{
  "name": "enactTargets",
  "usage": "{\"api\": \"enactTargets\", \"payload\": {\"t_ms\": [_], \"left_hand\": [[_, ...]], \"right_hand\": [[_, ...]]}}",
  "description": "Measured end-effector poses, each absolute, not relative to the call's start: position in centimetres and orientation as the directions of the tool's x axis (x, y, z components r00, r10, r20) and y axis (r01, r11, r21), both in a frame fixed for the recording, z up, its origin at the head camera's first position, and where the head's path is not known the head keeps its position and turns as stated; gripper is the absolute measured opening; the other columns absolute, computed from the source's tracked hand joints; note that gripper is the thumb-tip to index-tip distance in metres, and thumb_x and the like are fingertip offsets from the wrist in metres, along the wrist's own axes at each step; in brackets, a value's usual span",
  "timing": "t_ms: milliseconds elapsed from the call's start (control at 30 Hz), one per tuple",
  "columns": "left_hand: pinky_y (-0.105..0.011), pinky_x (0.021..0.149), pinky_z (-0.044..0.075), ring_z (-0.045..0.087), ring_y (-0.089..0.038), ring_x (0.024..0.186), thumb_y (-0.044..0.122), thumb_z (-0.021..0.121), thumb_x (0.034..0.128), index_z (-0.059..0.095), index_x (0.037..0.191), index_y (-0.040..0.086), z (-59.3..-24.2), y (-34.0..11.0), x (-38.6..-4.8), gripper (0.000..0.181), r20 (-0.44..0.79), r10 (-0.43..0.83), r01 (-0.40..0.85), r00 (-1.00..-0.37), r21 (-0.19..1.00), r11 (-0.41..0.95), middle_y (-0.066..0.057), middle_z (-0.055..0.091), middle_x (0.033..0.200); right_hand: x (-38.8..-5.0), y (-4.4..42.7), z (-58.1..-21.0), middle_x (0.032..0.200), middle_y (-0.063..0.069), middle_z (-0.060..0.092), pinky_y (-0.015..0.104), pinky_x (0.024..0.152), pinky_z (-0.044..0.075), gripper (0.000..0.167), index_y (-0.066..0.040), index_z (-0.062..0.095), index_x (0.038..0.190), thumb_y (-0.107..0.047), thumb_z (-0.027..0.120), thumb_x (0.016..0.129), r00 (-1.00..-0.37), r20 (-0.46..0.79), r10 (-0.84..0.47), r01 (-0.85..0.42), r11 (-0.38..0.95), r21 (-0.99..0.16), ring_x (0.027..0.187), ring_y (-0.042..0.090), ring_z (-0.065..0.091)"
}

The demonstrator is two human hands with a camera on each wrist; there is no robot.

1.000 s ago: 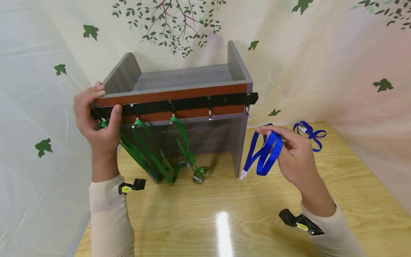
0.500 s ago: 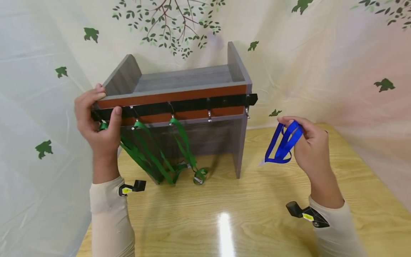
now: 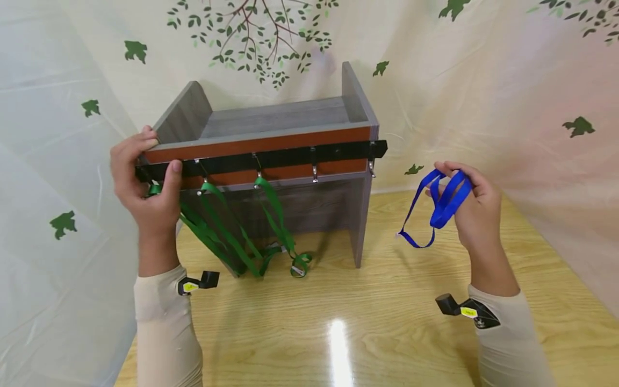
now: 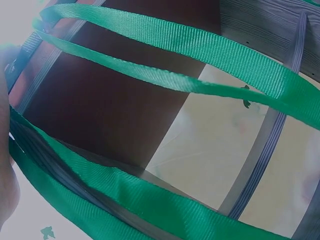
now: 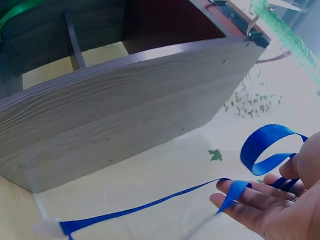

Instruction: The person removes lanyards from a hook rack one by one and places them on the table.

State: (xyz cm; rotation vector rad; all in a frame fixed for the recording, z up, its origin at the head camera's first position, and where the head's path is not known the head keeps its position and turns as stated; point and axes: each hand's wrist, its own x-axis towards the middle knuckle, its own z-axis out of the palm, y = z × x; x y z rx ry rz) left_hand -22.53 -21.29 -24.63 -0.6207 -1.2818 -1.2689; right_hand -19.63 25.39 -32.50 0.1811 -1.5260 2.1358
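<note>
My left hand grips the left end of a black hook rail on the front of a grey shelf, thumb in front and fingers over the top corner. Green lanyards hang from the left and middle hooks; their bands cross the left wrist view. Two hooks toward the right, one of them a silver hook, carry nothing. To the right of the shelf, my right hand holds a looped blue lanyard in the air. Its strap trails past the fingers in the right wrist view.
The shelf's right side panel stands between the hanging green lanyards and my right hand. Lower ends of the green lanyards lie on the wooden table. A leaf-printed cloth hangs behind.
My right hand has moved right and up, away from the shelf, with the blue lanyard swinging below it. A second blue lanyard on the table is now out of sight. The left hand stays put.
</note>
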Motion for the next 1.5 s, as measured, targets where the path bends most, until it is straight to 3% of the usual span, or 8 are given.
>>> {"api": "enactTargets", "payload": {"t_ms": [200, 400, 633, 900, 1200, 1267, 1367, 1500], "left_hand": [[-0.052, 0.124, 0.045, 0.061, -0.028, 0.116, 0.042, 0.088, 0.0798, 0.064, 0.104, -0.017, -24.5, -21.3, -22.5, 0.068, 0.918, -0.343, 0.917, -0.198, 0.297, 0.266, -0.013, 0.071, 0.112], [-0.052, 0.124, 0.045, 0.062, -0.028, 0.117, 0.045, 0.088, 0.0796, 0.064, 0.104, -0.017, -24.5, -21.4, -22.5, 0.070, 0.920, -0.338, 0.912, -0.198, 0.299, 0.281, -0.013, 0.071, 0.112], [-0.051, 0.123, 0.045, 0.063, -0.034, 0.123, 0.044, 0.084, 0.0793, 0.064, 0.105, -0.017, -24.5, -21.7, -22.4, 0.069, 0.923, -0.333, 0.897, -0.190, 0.301, 0.324, -0.015, 0.072, 0.114], [-0.051, 0.124, 0.045, 0.062, -0.033, 0.122, 0.044, 0.085, 0.0797, 0.064, 0.105, -0.017, -24.6, -21.8, -22.5, 0.069, 0.922, -0.338, 0.897, -0.190, 0.303, 0.322, -0.014, 0.072, 0.114], [-0.053, 0.124, 0.045, 0.061, -0.031, 0.118, 0.039, 0.088, 0.0804, 0.064, 0.104, -0.017, -24.8, -21.3, -22.7, 0.065, 0.920, -0.343, 0.919, -0.192, 0.291, 0.266, -0.014, 0.071, 0.112], [-0.053, 0.123, 0.045, 0.061, -0.030, 0.116, 0.038, 0.089, 0.0798, 0.064, 0.103, -0.017, -24.8, -21.2, -22.7, 0.065, 0.917, -0.351, 0.924, -0.191, 0.289, 0.250, -0.014, 0.071, 0.111], [-0.053, 0.124, 0.045, 0.060, -0.030, 0.116, 0.037, 0.088, 0.0800, 0.064, 0.104, -0.017, -24.8, -21.1, -22.6, 0.064, 0.915, -0.354, 0.924, -0.195, 0.292, 0.247, -0.014, 0.071, 0.110], [-0.052, 0.124, 0.045, 0.061, -0.031, 0.118, 0.038, 0.086, 0.0809, 0.064, 0.105, -0.017, -24.7, -21.3, -22.6, 0.064, 0.918, -0.345, 0.915, -0.196, 0.298, 0.274, -0.014, 0.071, 0.112]], "right_hand": [[-20.7, 25.7, -32.9, 0.122, 0.008, 0.078, 0.029, 0.074, 0.067, 0.030, 0.009, 0.067, 0.129, -0.002, 0.066, 0.101, -0.868, 0.335, 0.366, -0.450, -0.300, -0.841, 0.086, 0.018, 0.080], [-22.5, 26.7, -34.0, 0.124, -0.002, 0.075, 0.023, 0.075, 0.066, 0.033, 0.003, 0.067, 0.131, -0.015, 0.066, 0.104, -0.895, 0.253, 0.367, -0.354, -0.240, -0.904, 0.090, 0.013, 0.079], [-25.4, 27.4, -35.1, 0.113, 0.001, 0.074, 0.019, 0.071, 0.065, 0.034, 0.000, 0.068, 0.130, -0.022, 0.066, 0.104, -0.894, 0.214, 0.393, -0.319, -0.223, -0.921, 0.084, 0.010, 0.075], [-29.1, 27.4, -35.2, 0.101, 0.002, 0.075, 0.018, 0.069, 0.064, 0.029, 0.001, 0.067, 0.127, -0.017, 0.063, 0.105, -0.878, 0.234, 0.418, -0.356, -0.244, -0.902, 0.081, 0.009, 0.073], [-32.2, 27.6, -35.8, 0.102, 0.006, 0.072, 0.018, 0.069, 0.063, 0.030, 0.003, 0.065, 0.131, -0.014, 0.060, 0.107, -0.870, 0.231, 0.436, -0.381, -0.293, -0.877, 0.083, 0.011, 0.071], [-32.5, 27.8, -36.4, 0.102, 0.004, 0.072, 0.016, 0.070, 0.062, 0.029, 0.000, 0.067, 0.130, -0.016, 0.060, 0.107, -0.868, 0.238, 0.436, -0.366, -0.237, -0.900, 0.084, 0.010, 0.070], [-32.5, 28.1, -37.6, 0.105, -0.002, 0.073, 0.014, 0.076, 0.056, 0.026, -0.009, 0.071, 0.124, -0.026, 0.060, 0.108, -0.865, 0.237, 0.443, -0.284, -0.042, -0.958, 0.089, 0.005, 0.067], [-32.3, 28.4, -38.9, 0.093, -0.019, 0.070, 0.018, 0.077, 0.046, 0.031, -0.011, 0.073, 0.117, -0.035, 0.056, 0.107, -0.870, 0.208, 0.447, -0.130, 0.198, -0.971, 0.090, 0.003, 0.058]]}}
